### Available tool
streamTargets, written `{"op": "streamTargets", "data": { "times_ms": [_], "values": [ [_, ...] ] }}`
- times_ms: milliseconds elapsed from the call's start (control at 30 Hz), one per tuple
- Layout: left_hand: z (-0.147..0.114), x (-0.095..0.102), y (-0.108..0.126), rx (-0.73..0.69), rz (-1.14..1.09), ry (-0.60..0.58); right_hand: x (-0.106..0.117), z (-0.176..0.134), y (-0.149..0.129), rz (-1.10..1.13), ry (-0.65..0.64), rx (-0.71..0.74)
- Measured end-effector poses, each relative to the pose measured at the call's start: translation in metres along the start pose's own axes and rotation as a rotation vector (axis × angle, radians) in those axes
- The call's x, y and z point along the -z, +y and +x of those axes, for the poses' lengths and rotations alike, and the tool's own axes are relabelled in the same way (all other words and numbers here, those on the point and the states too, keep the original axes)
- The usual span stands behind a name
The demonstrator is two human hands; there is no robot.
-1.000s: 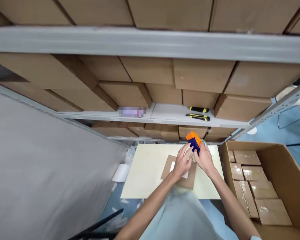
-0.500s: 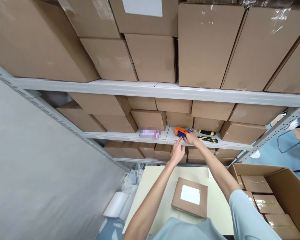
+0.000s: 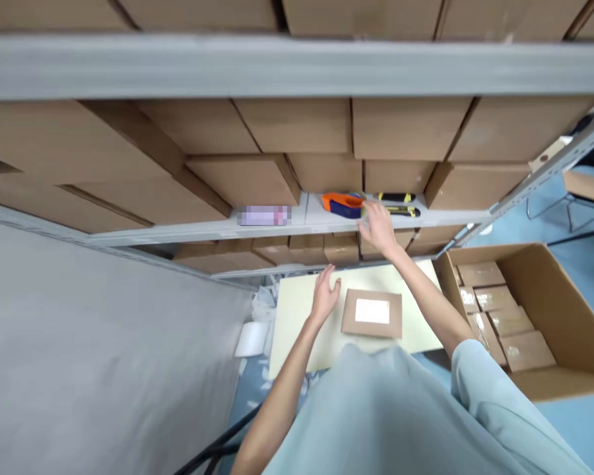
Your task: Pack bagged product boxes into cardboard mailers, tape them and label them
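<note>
An orange and dark blue tape dispenser (image 3: 343, 204) lies on the middle shelf (image 3: 313, 218). My right hand (image 3: 377, 227) is at its right end, fingers stretched out and apart; whether a fingertip still touches it I cannot tell. Two yellow and black utility knives lie just to the right, the rear knife (image 3: 396, 197) and the front knife (image 3: 404, 211), the latter partly behind my fingers. Lower down, my left hand (image 3: 325, 295) hovers open and empty over the pale table (image 3: 297, 330). Near it on the tabletop rests a closed cardboard box (image 3: 349, 313) with a white label (image 3: 372, 311).
Cardboard boxes (image 3: 242, 181) fill the shelves. A blurred purple item (image 3: 263, 216) lies at the shelf's front edge. To the right stands a large open carton (image 3: 564, 310) holding several small boxes. A white roll (image 3: 252, 339) is left of the table, beside a grey wall (image 3: 103, 343).
My right hand has loosened from the tape dispenser, which stays on the shelf. My left hand has drawn back from it, down and left. The view has tilted downward.
</note>
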State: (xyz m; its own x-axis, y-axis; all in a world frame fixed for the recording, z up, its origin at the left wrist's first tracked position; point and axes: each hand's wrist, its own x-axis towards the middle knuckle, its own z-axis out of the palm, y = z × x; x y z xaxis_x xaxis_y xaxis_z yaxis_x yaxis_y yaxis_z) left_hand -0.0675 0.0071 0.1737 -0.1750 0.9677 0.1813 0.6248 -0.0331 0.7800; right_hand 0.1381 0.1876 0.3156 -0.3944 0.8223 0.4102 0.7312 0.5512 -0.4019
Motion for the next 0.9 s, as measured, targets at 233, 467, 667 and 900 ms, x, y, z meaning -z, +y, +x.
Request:
{"op": "streamTargets", "data": {
  "times_ms": [233,467,667,900],
  "values": [
    [-0.117,-0.013,-0.05,0.465,0.022,-0.244,-0.029,-0.265,0.065,0.337,0.076,-0.653],
    [-0.13,-0.031,-0.045,0.641,0.11,-0.441,-0.061,-0.424,0.043,0.686,-0.183,-1.286],
    [-0.102,-0.049,-0.036,0.585,0.212,-0.508,-0.078,-0.424,0.025,0.829,-0.34,-1.209],
    [-0.098,-0.056,-0.042,0.538,0.111,-0.544,-0.089,-0.393,0.031,0.82,-0.32,-1.09]
  ]
}}
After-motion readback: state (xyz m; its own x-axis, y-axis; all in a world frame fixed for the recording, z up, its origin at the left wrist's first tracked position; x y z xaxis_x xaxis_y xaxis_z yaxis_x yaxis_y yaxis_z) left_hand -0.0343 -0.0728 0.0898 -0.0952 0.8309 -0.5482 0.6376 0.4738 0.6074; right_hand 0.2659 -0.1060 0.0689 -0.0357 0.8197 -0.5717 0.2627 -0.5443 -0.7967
